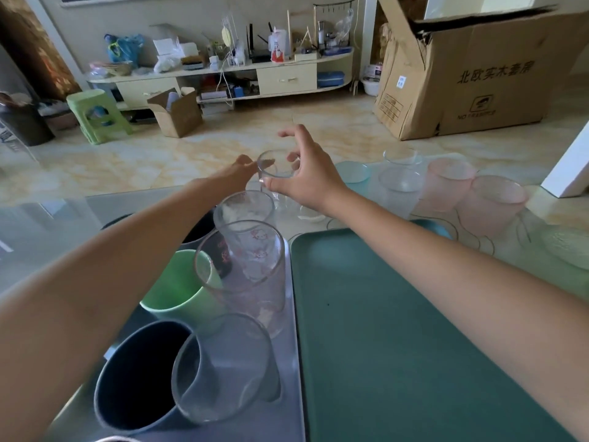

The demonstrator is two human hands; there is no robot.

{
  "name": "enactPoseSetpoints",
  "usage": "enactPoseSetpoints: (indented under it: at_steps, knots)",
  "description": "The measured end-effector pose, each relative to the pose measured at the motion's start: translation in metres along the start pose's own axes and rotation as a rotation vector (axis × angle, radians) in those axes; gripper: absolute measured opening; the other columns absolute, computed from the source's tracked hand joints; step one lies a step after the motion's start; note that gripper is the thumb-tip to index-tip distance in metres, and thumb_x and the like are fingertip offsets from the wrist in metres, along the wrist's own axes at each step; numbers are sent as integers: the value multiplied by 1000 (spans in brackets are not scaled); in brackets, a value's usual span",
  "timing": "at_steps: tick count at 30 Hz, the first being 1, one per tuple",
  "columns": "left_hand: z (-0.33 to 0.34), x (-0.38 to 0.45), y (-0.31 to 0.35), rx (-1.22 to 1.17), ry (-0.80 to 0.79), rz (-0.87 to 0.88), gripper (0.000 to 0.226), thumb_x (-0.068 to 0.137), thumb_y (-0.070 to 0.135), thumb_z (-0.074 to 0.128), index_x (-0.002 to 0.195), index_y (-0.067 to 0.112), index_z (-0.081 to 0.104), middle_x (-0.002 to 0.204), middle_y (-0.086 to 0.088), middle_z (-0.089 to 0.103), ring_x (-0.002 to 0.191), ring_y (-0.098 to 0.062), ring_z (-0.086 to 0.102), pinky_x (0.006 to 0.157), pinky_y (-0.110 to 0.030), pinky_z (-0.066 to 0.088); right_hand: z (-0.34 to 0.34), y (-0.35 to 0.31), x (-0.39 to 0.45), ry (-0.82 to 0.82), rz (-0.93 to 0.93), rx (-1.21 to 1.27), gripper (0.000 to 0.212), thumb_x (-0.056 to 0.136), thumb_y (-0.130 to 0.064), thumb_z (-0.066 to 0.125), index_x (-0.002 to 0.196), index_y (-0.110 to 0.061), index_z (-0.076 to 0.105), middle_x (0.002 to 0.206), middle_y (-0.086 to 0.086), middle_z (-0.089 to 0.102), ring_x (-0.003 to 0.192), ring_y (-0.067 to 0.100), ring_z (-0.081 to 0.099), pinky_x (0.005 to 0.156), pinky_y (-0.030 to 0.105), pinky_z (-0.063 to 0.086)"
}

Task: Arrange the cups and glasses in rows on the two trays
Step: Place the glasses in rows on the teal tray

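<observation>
- Glass tabletop (47, 224) stood over a marble-tiled floor (191, 154).
- Small clear glass (274, 165) was upright, mouth up.
- Right hand (310, 177) loosely cupped it; left hand (237, 170) apparently pinched its rim.

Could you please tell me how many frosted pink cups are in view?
2: one pink cup stands beyond the green tray, the other right beside it. None looks hidden.
</observation>
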State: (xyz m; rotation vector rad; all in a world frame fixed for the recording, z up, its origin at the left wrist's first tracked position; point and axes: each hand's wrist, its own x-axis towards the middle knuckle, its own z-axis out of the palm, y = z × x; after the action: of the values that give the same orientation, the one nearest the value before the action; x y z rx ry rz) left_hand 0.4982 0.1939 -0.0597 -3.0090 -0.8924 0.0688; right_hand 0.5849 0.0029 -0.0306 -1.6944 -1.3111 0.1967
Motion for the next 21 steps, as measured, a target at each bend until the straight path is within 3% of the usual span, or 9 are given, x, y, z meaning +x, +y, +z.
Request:
enactPoseSetpoints:
  at_steps: [2, 4, 8, 12, 16, 19, 21]
  knots:
    - [-5, -3, 10, -64, 17, -18, 64, 93, 9, 50, 148, 26, 21, 131, -22, 37, 115, -37, 44, 92, -41, 42, -13, 0, -7, 37, 13, 48, 72, 67, -35, 79, 126, -26, 40, 103, 4, 52, 86, 13, 49, 78, 30, 44]
    - [-9, -4, 12, -110, 6, -26, 76, 89, 11, 60, 148, 31, 17, 126, -22, 37, 108, -37, 47, 84, -35, 41, -26, 0, -16, 57, 19, 76, 71, 68, -35, 80, 126, -27, 40, 104, 4, 53, 86, 10, 48, 77, 27, 44]
    - [-13, -9, 16, -123, -5, -67, 73, 80, 20, 72, 142, 25, 34, 128, -22, 37, 106, -39, 52, 85, -37, 44, -46, 6, -40, 36, 70, 76, 71, 69, -31, 80, 127, -26, 39, 106, -2, 50, 90, 8, 48, 79, 25, 43]
    - [-17, -18, 19, -123, 62, -27, 61, 82, 6, 66, 136, 22, 42, 124, -23, 41, 105, -40, 54, 86, -43, 46, -51, 15, -65, -77, 97, 24, 78, 68, -31, 81, 132, -28, 36, 108, 0, 50, 93, 8, 47, 70, 10, 37]
    - [-25, -34, 26, -89, 122, -74, 60, 83, -8, 48, 134, 24, 44, 121, -22, 41, 97, -39, 55, 72, -39, 43, -46, 18, -79, -95, 93, 2, 79, 67, -34, 82, 132, -30, 37, 107, -1, 52, 94, 11, 49, 73, 18, 36]
    - [-36, -50, 28, -138, 192, -130, 59, 80, 2, 60, 133, 25, 44, 121, -21, 37, 83, -34, 50, 68, -38, 43, -44, 15, -83, -105, 77, -13, 80, 68, -34, 82, 133, -29, 36, 107, -6, 48, 97, 10, 48, 76, 19, 34]
    - [-45, -58, 26, -202, 240, -141, 66, 73, 12, 74, 131, 24, 45, 123, -20, 36, 87, -35, 51, 75, -41, 48, -42, 15, -85, -127, 73, -40, 82, 68, -37, 81, 135, -29, 34, 110, -6, 46, 101, 12, 49, 82, 22, 35]
